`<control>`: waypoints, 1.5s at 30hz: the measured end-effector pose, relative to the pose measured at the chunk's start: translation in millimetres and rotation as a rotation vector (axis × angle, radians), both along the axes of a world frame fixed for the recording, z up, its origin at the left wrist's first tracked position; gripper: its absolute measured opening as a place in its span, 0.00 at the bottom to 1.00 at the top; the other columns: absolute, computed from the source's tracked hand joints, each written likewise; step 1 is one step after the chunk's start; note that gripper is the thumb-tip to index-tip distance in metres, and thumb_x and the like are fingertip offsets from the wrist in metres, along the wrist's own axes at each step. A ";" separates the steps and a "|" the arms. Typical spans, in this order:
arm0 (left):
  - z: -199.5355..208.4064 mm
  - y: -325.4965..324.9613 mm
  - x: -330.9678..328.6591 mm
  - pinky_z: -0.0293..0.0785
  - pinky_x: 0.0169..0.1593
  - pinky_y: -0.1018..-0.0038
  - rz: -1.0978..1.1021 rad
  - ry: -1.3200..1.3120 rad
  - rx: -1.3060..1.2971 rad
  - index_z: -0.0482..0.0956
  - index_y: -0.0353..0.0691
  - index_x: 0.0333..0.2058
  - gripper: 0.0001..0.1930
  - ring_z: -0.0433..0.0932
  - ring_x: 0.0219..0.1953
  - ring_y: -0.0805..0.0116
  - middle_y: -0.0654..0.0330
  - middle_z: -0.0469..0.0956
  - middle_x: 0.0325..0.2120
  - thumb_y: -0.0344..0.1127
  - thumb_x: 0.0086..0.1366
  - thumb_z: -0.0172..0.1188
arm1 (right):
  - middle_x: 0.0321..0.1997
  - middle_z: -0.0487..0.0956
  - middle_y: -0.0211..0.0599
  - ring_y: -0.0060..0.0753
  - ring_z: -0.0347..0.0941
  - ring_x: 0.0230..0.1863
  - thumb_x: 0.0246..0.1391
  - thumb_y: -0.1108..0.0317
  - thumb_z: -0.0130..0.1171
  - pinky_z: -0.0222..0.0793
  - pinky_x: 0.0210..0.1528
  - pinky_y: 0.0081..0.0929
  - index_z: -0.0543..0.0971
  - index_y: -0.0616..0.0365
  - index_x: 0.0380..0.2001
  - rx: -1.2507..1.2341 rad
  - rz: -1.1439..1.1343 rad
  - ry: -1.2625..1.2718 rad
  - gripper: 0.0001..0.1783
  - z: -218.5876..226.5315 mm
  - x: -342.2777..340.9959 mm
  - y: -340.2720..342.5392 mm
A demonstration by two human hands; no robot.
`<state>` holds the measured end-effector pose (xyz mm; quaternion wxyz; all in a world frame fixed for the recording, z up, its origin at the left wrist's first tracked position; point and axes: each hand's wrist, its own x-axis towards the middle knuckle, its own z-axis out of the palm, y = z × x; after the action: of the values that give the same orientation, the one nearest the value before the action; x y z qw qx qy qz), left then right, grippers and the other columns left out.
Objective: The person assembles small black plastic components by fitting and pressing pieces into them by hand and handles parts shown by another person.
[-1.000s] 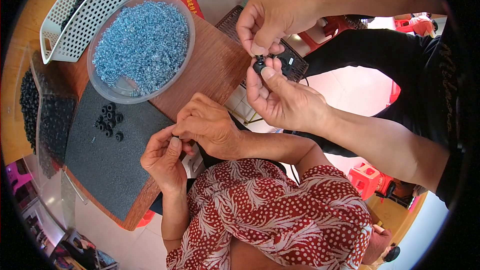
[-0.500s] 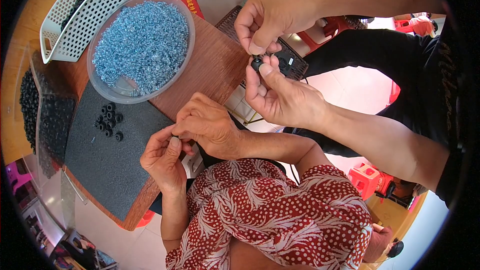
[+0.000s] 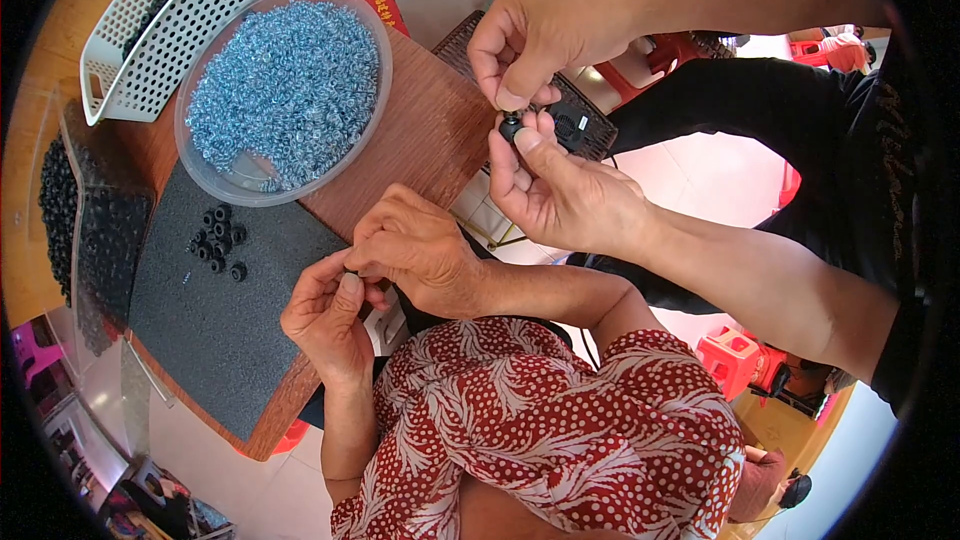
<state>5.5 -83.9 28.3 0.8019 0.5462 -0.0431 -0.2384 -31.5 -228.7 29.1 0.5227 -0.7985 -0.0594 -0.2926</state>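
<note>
My left hand (image 3: 330,325) is pinched closed, thumb against the fingers, over the front edge of the table. A small black piece (image 3: 351,273), mostly covered by fingertips, shows at the thumb tip. My right hand (image 3: 425,255) meets the left there, its finger and thumb pinched at the same piece. Just left of my hands, several small black rings (image 3: 219,240) lie in a loose cluster on a dark grey mat (image 3: 225,340). One tiny silvery coil (image 3: 187,278) rests beside them.
Behind the mat stands a round clear tub (image 3: 384,70) of shiny bluish coils. A white perforated basket (image 3: 190,35) and a clear bin (image 3: 68,140) of black parts flank it. At right, a co-worker's hands (image 3: 590,200) hold a round black piece above the floor.
My hands keep almost the same pinch and place. The co-worker's two hands have drawn slightly apart, showing more of the black piece between them.
</note>
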 end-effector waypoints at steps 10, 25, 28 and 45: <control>-0.1 0.6 -0.9 0.73 0.24 0.77 0.004 0.005 -0.002 0.74 0.25 0.39 0.10 0.75 0.22 0.69 0.50 0.78 0.28 0.23 0.58 0.57 | 0.28 0.73 0.33 0.34 0.66 0.30 0.39 0.78 0.61 0.62 0.32 0.27 0.77 0.60 0.28 0.005 -0.006 -0.022 0.09 -0.3 0.4 0.3; -0.7 0.5 -0.5 0.73 0.23 0.77 0.013 0.032 -0.005 0.74 0.25 0.39 0.10 0.75 0.22 0.69 0.51 0.78 0.28 0.23 0.58 0.57 | 0.28 0.73 0.33 0.34 0.66 0.30 0.38 0.78 0.62 0.62 0.31 0.27 0.77 0.59 0.28 0.010 -0.008 -0.016 0.10 -0.7 0.6 0.3; 0.1 0.3 0.0 0.73 0.23 0.77 0.000 -0.002 0.014 0.74 0.25 0.39 0.10 0.75 0.21 0.69 0.51 0.78 0.28 0.23 0.58 0.57 | 0.28 0.73 0.34 0.34 0.66 0.30 0.38 0.78 0.62 0.62 0.31 0.27 0.77 0.59 0.28 0.011 -0.009 -0.013 0.10 -0.5 0.9 0.0; 1.2 -1.4 -0.3 0.73 0.24 0.77 0.020 0.026 0.018 0.74 0.25 0.38 0.10 0.75 0.21 0.69 0.52 0.78 0.27 0.22 0.58 0.57 | 0.29 0.73 0.34 0.36 0.66 0.30 0.37 0.80 0.60 0.62 0.32 0.28 0.77 0.59 0.28 0.026 -0.008 -0.031 0.10 -1.1 1.2 -0.6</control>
<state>5.2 -85.3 29.5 0.7998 0.5506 -0.0252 -0.2376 -30.3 -229.3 27.9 0.5307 -0.7873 -0.0605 -0.3079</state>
